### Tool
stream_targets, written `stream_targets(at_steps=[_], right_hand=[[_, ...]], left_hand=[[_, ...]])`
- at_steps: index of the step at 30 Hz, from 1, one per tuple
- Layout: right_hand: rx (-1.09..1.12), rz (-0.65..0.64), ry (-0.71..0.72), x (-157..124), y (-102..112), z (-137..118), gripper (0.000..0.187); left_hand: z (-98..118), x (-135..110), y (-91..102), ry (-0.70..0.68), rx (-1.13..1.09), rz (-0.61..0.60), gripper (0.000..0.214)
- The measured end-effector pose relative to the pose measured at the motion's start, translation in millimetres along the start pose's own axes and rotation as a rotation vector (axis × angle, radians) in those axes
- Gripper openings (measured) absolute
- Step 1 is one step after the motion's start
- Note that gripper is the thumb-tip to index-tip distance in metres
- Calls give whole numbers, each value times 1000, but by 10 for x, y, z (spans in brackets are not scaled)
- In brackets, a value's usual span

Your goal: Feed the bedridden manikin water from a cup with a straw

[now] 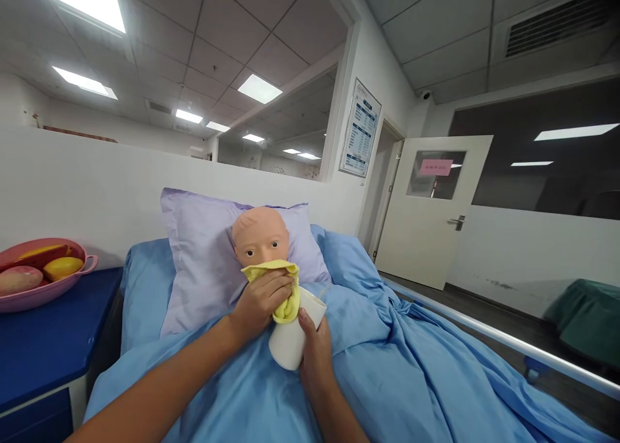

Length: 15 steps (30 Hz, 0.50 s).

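Yellow cloth in left hand, near right hand holding cup.

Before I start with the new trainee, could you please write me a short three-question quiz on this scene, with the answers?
1. Which hand holds the white cup?
2. Fill the gap: from this view, the yellow cloth hides the ____ part of the face of the manikin.
3. True or false: the pink basket stands on the bed.

Key
1. The right hand.
2. Lower.
3. False; it stands on the blue bedside cabinet.
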State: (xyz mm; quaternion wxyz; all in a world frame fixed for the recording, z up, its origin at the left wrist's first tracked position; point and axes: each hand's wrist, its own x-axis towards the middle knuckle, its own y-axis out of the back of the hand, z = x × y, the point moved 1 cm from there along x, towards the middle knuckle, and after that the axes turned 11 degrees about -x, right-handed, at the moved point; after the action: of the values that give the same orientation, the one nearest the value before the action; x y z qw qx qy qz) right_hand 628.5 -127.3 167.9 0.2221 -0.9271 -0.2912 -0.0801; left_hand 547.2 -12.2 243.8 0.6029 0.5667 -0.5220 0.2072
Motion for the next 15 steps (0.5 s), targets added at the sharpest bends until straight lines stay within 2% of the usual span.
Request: stream_targets(at_steps=[2, 5, 7, 10, 13, 15], right_hand=[[-12, 5, 2, 0, 1, 6, 55], [-32, 33, -15, -11, 0, 10, 58], [-41, 36, -33, -21, -1, 12, 62], [-52, 30, -49, -31, 5, 28, 67], [-56, 53, -86, -32, 28, 66, 73], [-64, 86, -102, -24, 50, 88, 77]], left_hand=[[-69, 33, -39, -19, 62, -24, 22], [-153, -91, -144, -18, 111, -113, 26], [-156, -213, -205, 31, 92, -130, 27], [-83, -302, -213, 174, -14, -107, 30], [24, -310, -17, 360, -282, -141, 29], [85, -364, 274, 430, -497, -150, 20]])
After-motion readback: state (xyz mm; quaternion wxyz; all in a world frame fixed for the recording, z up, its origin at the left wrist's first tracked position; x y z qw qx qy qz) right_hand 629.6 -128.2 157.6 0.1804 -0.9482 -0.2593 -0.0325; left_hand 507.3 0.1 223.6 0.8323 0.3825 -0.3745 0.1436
